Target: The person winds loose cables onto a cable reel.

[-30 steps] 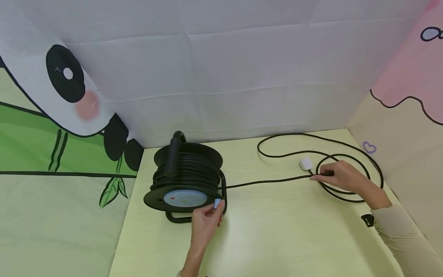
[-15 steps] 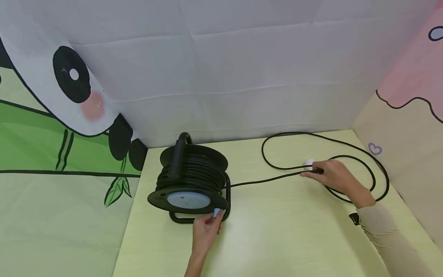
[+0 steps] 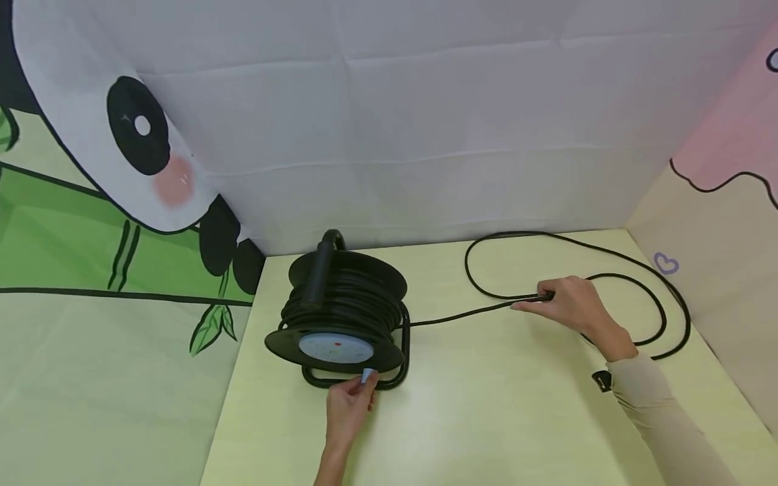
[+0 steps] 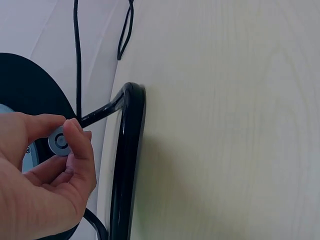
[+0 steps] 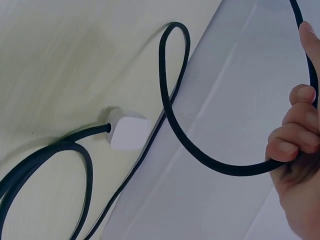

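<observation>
A black cable reel (image 3: 340,297) stands on the table, wound with black cable and bearing a pale blue round socket face (image 3: 336,347). My left hand (image 3: 348,413) pinches a small light blue knob (image 3: 367,375) at the reel's front rim between thumb and finger; the left wrist view shows its round grey end. To the right, my right hand (image 3: 574,307) grips the black cable (image 3: 458,316) that runs from the reel, fingers curled round it. A white plug (image 5: 130,132) lies on the table in the right wrist view; in the head view it is hidden.
Loose cable loops (image 3: 679,297) lie at the table's right, near the side wall. The reel's black tube frame (image 4: 128,160) rests on the pale table (image 3: 486,405). A white cloth wall (image 3: 425,135) stands behind, and printed cloth hangs at the left.
My left hand has carried the knob left and toward me along the reel's rim. My right hand has moved left toward the reel with the cable, and the plug has passed out of sight behind it.
</observation>
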Tool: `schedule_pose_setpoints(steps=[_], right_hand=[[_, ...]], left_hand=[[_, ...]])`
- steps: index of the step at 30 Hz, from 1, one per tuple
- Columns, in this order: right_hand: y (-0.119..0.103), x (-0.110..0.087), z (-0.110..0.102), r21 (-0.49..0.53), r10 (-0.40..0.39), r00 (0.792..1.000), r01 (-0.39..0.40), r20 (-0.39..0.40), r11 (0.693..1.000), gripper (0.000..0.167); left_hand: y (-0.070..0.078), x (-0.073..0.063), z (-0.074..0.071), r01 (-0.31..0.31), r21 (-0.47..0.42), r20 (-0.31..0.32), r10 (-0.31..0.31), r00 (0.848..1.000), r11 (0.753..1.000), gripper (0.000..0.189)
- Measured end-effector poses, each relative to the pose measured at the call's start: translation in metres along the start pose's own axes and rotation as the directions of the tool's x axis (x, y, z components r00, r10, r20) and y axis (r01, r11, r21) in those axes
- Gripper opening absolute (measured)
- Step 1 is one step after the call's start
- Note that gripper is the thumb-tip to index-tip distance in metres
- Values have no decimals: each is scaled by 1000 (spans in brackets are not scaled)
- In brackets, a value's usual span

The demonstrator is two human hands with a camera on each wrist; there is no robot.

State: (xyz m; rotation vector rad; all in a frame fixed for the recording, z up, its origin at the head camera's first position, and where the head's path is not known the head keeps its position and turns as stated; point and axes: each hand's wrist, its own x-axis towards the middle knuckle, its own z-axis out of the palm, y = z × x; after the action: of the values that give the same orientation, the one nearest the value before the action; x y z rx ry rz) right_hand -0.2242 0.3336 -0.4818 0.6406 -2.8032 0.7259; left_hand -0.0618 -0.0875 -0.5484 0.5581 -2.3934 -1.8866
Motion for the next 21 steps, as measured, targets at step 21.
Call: schedule_pose_setpoints(steps=[21], right_hand=[[6, -16, -12, 50, 26, 992, -33, 125, 998, 60]], left_hand=[[-11, 12, -42, 108, 39, -155, -101, 983, 993, 36]])
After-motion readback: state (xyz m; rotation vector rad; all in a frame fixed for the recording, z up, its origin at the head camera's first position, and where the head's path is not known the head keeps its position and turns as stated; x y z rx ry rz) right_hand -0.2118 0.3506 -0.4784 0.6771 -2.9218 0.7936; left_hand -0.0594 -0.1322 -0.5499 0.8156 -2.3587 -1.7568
